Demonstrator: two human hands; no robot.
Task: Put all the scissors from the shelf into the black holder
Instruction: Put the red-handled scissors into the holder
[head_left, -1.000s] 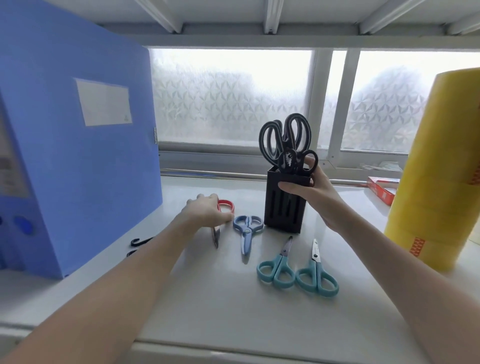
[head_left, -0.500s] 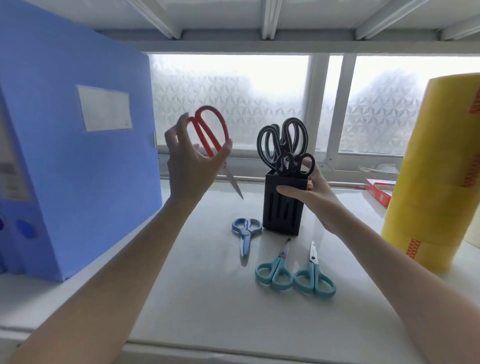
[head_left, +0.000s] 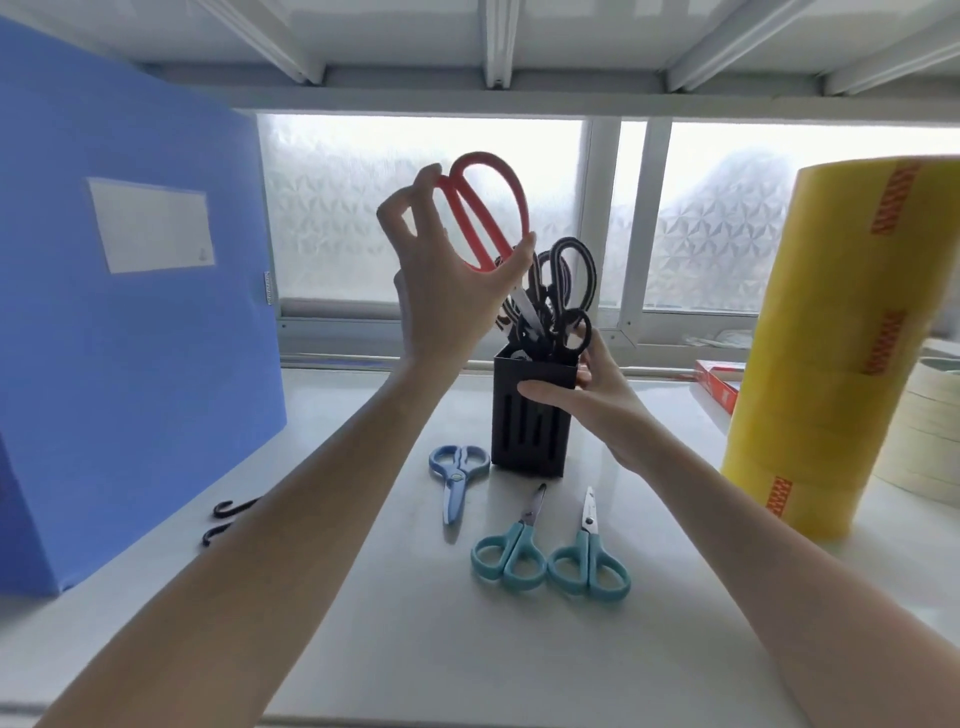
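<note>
The black holder (head_left: 532, 415) stands on the white shelf (head_left: 415, 623), and everything here is placed from it. The left hand (head_left: 447, 291) pinches the red-handled scissors (head_left: 485, 210) by their loops, fingers and thumb closed on the handles; half a second ago those scissors hung well to the left of the holder with the blade clear in the air, and now they are directly above its left part, blade pointing down among the black-handled scissors (head_left: 569, 291) already standing in it. The tip seems to have reached the holder's mouth, though the hand and the dark handles hide whether it is truly inside. A second ago the same scissors lay flat on the shelf just left of the holder. The right hand (head_left: 592, 405) has not shifted: it grips the holder's right side near the rim, thumb across the front face and fingers wrapped behind. In front of the holder and slightly left, the blue scissors (head_left: 457, 475) lie where they were, handles toward the holder. Farther in front lie the two teal scissors (head_left: 511, 551) (head_left: 589, 558) side by side, blades toward the holder, unmoved. Left of the holder stands the blue file box (head_left: 130, 312); right of it rises the stack of yellow tape rolls (head_left: 841, 338).
</note>
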